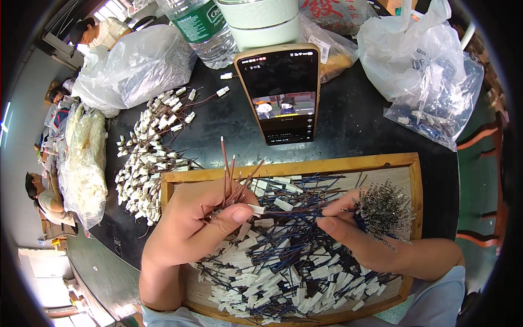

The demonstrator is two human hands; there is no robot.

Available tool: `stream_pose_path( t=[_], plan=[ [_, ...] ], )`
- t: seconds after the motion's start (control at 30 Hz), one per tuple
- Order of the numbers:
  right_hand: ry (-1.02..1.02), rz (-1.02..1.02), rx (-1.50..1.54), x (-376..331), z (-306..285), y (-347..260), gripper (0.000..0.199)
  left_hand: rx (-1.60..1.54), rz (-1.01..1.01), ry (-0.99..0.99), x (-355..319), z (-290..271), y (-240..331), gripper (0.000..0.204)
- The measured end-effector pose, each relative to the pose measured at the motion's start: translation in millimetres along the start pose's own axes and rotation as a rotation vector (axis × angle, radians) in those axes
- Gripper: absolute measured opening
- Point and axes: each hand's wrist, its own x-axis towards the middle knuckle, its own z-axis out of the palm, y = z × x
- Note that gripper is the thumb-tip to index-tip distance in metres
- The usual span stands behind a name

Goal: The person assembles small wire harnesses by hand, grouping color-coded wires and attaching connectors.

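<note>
My left hand (188,223) is closed over the tray, its thumb pressed on a white connector (256,209). Several brown wires (225,169) with pale tips stand up out of its fingers. To the right, my right hand (370,248) grips a bundle of dark wires (384,212) whose many metal ends fan outward. A thin wire runs from the white connector toward the right thumb and fingertip, which pinch close together. Beneath both hands, a wood-framed tray (305,164) holds a heap of white connectors (272,289) on blue and brown wires.
Left of the tray lies a pile of white connectors on brown wires (147,158). A phone (280,128) stands upright behind the tray, before a pale green container (267,24) and a water bottle (204,32). Plastic bags (136,68) sit around the table. Other people (106,35) are at far left.
</note>
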Motion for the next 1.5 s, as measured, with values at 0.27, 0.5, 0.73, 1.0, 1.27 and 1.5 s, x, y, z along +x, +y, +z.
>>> stream_pose_path(
  t=[0.27,0.5,0.73,1.0,1.27,1.5],
  plan=[
    [-0.056,0.120,-0.322,6.6,-3.3,-23.8,0.020,-0.160,-0.142,0.006,1.0,3.7,-7.6,0.030],
    [-0.161,0.092,-0.511,-1.0,-13.3,-3.6,0.028,-0.190,-0.043,-0.002,2.6,5.9,-8.6,0.026],
    [-0.557,0.317,-0.163,10.7,-17.2,-20.8,0.027,-0.798,-0.140,0.114,12.6,3.1,-20.8,0.026],
    [-0.187,0.465,0.631,5.1,1.0,-17.2,0.028,-1.092,-0.258,0.082,17.0,3.1,-22.1,0.026],
    [-0.242,0.337,0.148,3.5,0.0,-6.2,0.023,-1.101,-0.330,0.146,19.4,16.3,-13.6,0.038],
    [-0.258,0.072,-0.093,2.0,-3.1,-4.3,0.027,-1.039,-0.249,0.032,10.8,22.6,-6.1,0.031]
  ],
)
